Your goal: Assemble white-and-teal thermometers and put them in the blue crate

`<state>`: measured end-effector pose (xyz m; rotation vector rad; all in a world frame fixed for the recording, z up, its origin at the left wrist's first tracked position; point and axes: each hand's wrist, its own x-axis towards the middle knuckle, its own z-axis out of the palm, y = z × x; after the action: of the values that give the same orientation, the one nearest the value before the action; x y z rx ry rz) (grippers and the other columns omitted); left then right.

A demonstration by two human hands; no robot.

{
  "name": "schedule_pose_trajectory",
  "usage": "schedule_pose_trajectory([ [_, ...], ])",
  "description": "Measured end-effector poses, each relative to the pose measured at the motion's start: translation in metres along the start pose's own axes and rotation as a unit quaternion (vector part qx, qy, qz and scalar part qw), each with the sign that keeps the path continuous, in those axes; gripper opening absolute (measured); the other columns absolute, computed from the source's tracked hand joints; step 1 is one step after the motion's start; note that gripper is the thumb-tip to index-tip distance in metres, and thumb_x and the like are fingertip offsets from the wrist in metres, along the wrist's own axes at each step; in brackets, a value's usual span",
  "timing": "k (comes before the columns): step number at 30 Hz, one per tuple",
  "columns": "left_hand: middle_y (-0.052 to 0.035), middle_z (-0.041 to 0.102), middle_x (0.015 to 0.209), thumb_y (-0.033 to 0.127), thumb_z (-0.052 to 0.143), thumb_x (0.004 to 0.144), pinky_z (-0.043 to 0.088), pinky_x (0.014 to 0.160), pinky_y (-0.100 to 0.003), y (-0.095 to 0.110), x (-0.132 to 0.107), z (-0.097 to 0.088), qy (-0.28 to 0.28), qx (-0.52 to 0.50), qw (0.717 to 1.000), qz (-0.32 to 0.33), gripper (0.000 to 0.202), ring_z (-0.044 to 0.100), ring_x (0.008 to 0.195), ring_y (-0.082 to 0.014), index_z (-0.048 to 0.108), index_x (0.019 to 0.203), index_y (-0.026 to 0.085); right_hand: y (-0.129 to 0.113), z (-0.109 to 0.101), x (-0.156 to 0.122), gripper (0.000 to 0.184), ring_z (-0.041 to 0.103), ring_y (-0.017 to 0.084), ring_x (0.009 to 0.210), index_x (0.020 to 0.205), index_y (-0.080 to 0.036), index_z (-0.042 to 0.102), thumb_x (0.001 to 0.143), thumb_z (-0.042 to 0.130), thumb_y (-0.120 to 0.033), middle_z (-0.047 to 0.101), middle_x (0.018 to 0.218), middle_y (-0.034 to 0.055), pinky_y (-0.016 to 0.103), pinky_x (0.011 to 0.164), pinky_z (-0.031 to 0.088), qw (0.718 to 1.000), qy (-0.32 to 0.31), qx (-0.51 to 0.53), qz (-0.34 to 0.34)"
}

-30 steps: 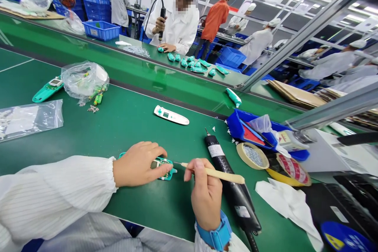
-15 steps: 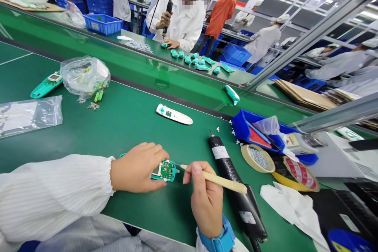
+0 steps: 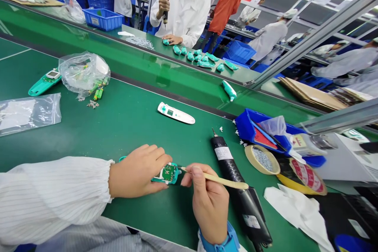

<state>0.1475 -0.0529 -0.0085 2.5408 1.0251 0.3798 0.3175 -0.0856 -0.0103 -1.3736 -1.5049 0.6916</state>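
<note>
My left hand (image 3: 138,171) is closed over a teal device housing (image 3: 179,172) and presses it against the green bench. A green circuit board (image 3: 168,172) shows in the housing beyond my thumb and fingers; the rest is under my palm. My right hand (image 3: 208,201) pinches a thin tool with a long beige handle (image 3: 226,181). Its narrow tip points left at the housing's end; whether it touches, I cannot tell. A white device cover (image 3: 176,113) with a small window lies farther back. To the right of my right hand rests a black electric screwdriver (image 3: 233,173).
A blue bin (image 3: 251,136) and a round tub of screws (image 3: 261,159) stand at the right. Crumpled white paper (image 3: 295,212) lies below them. Plastic bags (image 3: 84,73) and another teal housing (image 3: 44,82) are at the left. Across the green belt, a person (image 3: 180,12) holds a screwdriver.
The view has shifted slightly. My hands keep their grips, with the tool's tip still by the housing's end. Across the belt, the person's screwdriver now stands more upright.
</note>
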Motion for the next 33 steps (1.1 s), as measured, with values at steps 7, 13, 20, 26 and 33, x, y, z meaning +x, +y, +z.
schedule_pose_trajectory([
  [7,-0.0048,0.052,0.091,0.04,0.054,0.077,0.037,0.067,-0.029,-0.0011,0.0008,-0.0003,-0.001,0.015,1.0,0.012,0.04,0.047,0.08,-0.019,0.045,0.108,0.017,0.0018,0.0002,0.0005,0.034,0.052,0.011,0.056,0.058,-0.017,0.056,0.086,0.044,-0.031,0.055,0.06,0.0017,0.023,0.051,0.043,1.0,-0.001,0.004,0.005],
  [13,-0.0051,0.052,0.088,0.04,0.055,0.076,0.04,0.066,-0.029,-0.0031,-0.0007,0.0022,0.005,0.02,0.999,0.026,0.045,0.049,0.078,-0.0185,0.044,0.112,0.015,0.0031,0.0022,-0.0013,0.027,0.052,0.011,0.054,0.066,-0.016,0.057,0.085,0.045,-0.031,0.057,0.061,0.0011,0.024,0.051,0.044,1.0,-0.002,0.004,0.009],
  [20,-0.0071,0.054,0.088,0.038,0.051,0.079,0.042,0.066,-0.029,-0.0044,-0.0015,0.004,0.018,0.04,0.997,0.057,0.047,0.05,0.079,-0.0186,0.041,0.117,0.011,-0.0037,0.0069,0.0014,0.025,0.053,0.012,0.058,0.065,-0.018,0.056,0.086,0.044,-0.026,0.056,0.059,-0.0001,0.023,0.055,0.043,0.999,0.009,-0.019,-0.036],
  [26,-0.0081,0.054,0.088,0.037,0.047,0.082,0.042,0.067,-0.028,-0.0033,-0.002,0.0049,0.023,0.054,0.996,0.069,0.046,0.05,0.078,-0.0182,0.041,0.118,0.009,-0.0026,0.0081,0.0036,0.024,0.052,0.008,0.057,0.063,-0.018,0.055,0.085,0.046,-0.023,0.055,0.063,-0.0015,0.02,0.055,0.042,0.998,-0.016,-0.027,-0.056],
  [33,-0.0061,0.053,0.089,0.038,0.051,0.08,0.042,0.068,-0.029,-0.0014,-0.0035,0.0038,0.018,0.024,0.998,0.046,0.046,0.049,0.08,-0.0184,0.04,0.116,0.013,-0.0046,-0.0001,-0.0026,0.02,0.044,0.007,0.052,0.068,-0.019,0.051,0.086,0.045,-0.024,0.046,0.055,-0.0043,0.02,0.052,0.037,0.999,0.002,-0.008,-0.053],
])
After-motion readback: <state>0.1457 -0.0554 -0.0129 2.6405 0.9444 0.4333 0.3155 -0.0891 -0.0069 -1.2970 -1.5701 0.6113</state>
